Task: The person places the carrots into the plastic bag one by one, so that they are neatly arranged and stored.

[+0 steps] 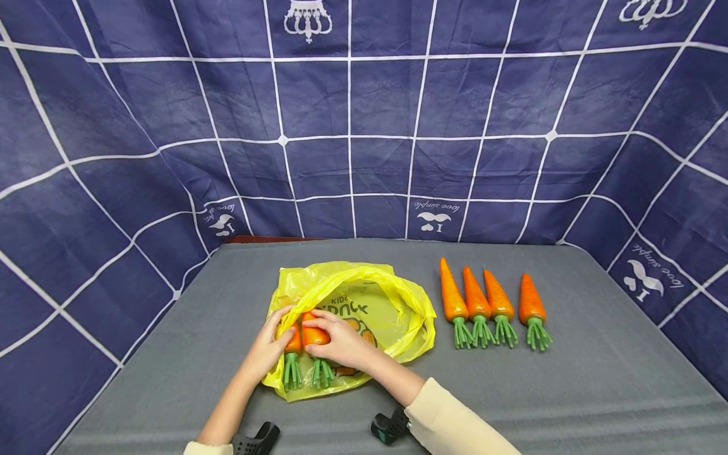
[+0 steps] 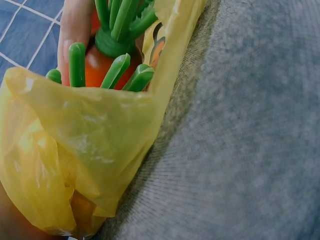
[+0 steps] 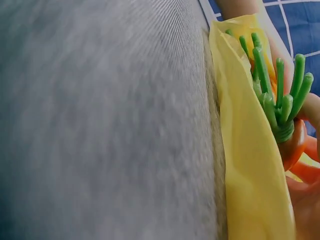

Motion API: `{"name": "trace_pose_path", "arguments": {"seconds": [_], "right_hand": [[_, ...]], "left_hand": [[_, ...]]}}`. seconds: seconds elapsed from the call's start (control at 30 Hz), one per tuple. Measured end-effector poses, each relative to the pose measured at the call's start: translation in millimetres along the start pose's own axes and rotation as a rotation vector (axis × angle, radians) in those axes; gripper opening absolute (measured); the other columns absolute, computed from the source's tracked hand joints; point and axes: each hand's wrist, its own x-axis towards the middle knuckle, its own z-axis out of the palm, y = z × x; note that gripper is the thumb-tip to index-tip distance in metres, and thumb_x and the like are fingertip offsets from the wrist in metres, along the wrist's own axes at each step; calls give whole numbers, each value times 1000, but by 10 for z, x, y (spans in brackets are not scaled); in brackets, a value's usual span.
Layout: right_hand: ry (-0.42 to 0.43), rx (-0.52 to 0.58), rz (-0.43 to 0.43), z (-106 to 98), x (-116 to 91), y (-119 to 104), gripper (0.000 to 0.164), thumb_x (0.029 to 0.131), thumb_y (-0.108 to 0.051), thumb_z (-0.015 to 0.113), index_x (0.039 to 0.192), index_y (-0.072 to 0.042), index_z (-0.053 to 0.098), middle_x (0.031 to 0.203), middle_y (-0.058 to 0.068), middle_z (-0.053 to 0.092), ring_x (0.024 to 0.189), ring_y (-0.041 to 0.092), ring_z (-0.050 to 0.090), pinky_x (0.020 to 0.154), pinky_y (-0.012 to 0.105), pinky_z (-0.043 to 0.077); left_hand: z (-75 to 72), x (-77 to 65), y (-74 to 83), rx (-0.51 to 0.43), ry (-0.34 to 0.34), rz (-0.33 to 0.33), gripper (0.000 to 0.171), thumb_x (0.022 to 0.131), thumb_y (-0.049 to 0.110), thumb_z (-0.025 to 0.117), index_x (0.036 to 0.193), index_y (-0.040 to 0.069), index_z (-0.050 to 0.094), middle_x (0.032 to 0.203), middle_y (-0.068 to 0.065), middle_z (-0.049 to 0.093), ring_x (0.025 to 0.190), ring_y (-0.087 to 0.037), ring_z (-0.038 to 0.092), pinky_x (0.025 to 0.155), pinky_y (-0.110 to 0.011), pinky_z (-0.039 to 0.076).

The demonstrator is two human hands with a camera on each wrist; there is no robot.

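A yellow plastic bag (image 1: pixel 406 303) lies with its mouth spread wide. Two orange carrots with green stem tops are in its left part, side by side. My right hand (image 1: pixel 344 341) grips the right one of these carrots (image 1: pixel 315 333), thumb and fingers on either side of its thick end. At the bag's left edge, my left hand (image 1: pixel 267 346) holds the yellow plastic, its thumb close to the left carrot (image 1: pixel 293 344). In the left wrist view the bag's film (image 2: pixel 100 130) covers much of the left carrot. Green stems (image 3: pixel 287 105) stick up beside the bag wall in the right wrist view.
To the bag's right, several more carrots lie on the grey cloth (image 1: pixel 483 392): a close group with one carrot (image 1: pixel 476 297) in its middle, and a separate carrot (image 1: pixel 531 303) farther right. A blue gridded curtain (image 1: pixel 375 164) encloses the back and sides.
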Motion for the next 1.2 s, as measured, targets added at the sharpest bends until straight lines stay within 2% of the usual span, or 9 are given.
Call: {"name": "trace_pose_path", "arguments": {"seconds": [0.2,0.57,1.0,1.2], "right_hand": [[14,56,23,77,71,33,47,82,-29,64,125,-13,55,141,7,40,122,26,46,92,33,45],[64,122,31,137,133,99,50,82,-30,65,128,-13,52,137,8,41,105,20,55,77,23,48],[11,98,-9,115,90,90,50,85,-34,60,131,-17,48,141,6,37,112,22,51,83,26,46],[-5,112,20,64,48,78,53,87,-39,58,134,-21,44,146,6,31,125,26,42,95,41,42]], "left_hand": [[10,23,-75,7,6,13,45,91,12,51,133,5,38,137,-18,39,126,-34,35,101,-54,29],[3,12,-44,2,7,-4,45,92,18,52,134,8,39,137,-16,38,126,-34,36,100,-53,30],[-3,2,-37,25,13,-10,46,92,16,51,134,6,38,137,-18,38,126,-34,35,100,-54,30],[1,11,-50,23,12,-3,46,92,18,52,134,7,38,138,-18,38,127,-35,35,100,-56,29]]}}
